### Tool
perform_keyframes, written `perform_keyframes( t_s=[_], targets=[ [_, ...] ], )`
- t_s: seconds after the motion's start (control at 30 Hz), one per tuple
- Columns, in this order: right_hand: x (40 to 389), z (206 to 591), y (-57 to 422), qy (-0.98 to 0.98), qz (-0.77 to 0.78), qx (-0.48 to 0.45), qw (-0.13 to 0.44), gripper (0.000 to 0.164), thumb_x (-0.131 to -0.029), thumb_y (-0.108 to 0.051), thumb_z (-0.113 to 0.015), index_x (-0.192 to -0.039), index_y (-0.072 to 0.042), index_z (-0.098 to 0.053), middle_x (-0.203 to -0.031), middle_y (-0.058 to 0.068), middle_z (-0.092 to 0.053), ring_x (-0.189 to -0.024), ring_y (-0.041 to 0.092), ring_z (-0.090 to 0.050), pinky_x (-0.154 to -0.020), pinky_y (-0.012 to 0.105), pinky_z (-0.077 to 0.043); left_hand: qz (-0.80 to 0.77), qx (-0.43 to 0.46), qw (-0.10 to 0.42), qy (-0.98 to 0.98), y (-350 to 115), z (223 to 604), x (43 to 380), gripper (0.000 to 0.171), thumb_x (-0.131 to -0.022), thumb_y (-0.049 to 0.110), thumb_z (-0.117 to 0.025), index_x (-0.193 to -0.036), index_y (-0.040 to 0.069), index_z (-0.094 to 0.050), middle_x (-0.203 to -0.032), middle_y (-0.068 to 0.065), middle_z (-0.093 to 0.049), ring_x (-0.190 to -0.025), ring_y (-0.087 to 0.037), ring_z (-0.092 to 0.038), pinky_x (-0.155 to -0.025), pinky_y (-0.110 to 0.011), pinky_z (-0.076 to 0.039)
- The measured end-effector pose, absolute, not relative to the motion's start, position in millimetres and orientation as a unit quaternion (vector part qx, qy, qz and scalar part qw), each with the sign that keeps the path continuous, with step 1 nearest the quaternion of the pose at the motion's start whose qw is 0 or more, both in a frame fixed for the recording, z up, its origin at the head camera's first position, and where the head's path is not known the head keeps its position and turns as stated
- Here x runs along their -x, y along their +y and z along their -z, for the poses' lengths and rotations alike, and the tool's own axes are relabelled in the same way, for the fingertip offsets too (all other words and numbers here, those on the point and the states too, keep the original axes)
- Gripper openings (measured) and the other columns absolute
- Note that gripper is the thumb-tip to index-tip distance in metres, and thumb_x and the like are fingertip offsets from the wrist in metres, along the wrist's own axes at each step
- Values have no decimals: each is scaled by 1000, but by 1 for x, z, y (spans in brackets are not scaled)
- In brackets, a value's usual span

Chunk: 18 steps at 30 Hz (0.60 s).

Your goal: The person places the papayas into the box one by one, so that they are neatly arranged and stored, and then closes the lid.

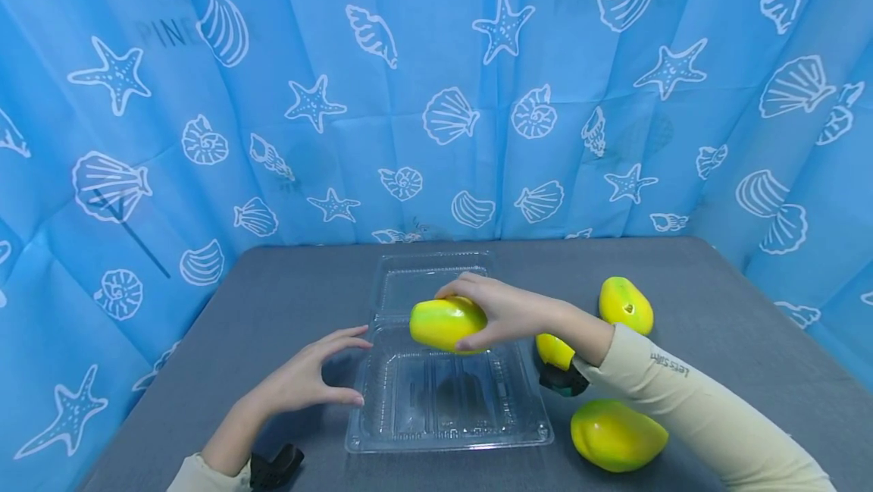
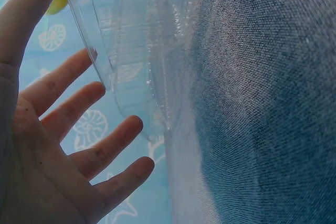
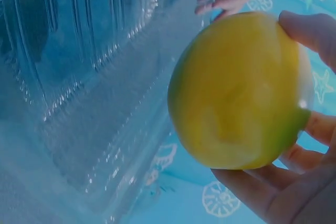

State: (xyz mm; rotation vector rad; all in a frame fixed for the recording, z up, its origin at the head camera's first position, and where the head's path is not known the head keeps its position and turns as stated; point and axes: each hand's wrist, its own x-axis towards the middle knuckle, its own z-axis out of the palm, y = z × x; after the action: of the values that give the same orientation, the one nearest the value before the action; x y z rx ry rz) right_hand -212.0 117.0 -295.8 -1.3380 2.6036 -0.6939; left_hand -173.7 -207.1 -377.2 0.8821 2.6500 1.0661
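1. Head view: the right hand (image 1: 501, 308) grips a yellow-green fruit (image 1: 442, 324), fingers over its far side and thumb on the near side, holding it raised above the clear plastic container.
2. Across from it, the left hand (image 1: 307, 374) is spread, thumb and fingers apart, with nothing in its grasp. Its fingertips are at the container's left rim; whether they touch it, I cannot tell.
3. Between and below the hands sits the clear plastic container (image 1: 446, 446), its ridged base nearest the person. Its lid (image 1: 408, 293) lies folded back beyond the hands.
4. Just under the right wrist, a second fruit (image 1: 555, 352) is partly hidden by the forearm and a dark wrist device (image 1: 564, 380).
5. Beyond the right forearm lies a third fruit (image 1: 626, 304); on the near side of that forearm lies a fourth fruit (image 1: 617, 437).
6. Beneath both hands spreads the grey tabletop (image 1: 310, 280). Farthest out, past the hands and to either side, hangs a blue curtain (image 1: 416, 45) printed with white shells and starfish.
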Motion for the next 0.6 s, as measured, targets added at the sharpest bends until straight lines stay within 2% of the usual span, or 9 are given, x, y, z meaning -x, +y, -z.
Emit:
perform_keyframes(
  t_s=[0.6],
  targets=[
    [214, 315, 82, 875, 227, 422, 66, 60, -75, -28, -74, -127, -9, -52, -119, 5, -59, -101, 17, -49, -81, 26, -45, -366, -274, 89, 885, -209, 380, 176, 57, -75, 36, -76, -124, 12, -57, -148, -14, -37, -135, -42, -33, -100, -66, -34]
  ],
)
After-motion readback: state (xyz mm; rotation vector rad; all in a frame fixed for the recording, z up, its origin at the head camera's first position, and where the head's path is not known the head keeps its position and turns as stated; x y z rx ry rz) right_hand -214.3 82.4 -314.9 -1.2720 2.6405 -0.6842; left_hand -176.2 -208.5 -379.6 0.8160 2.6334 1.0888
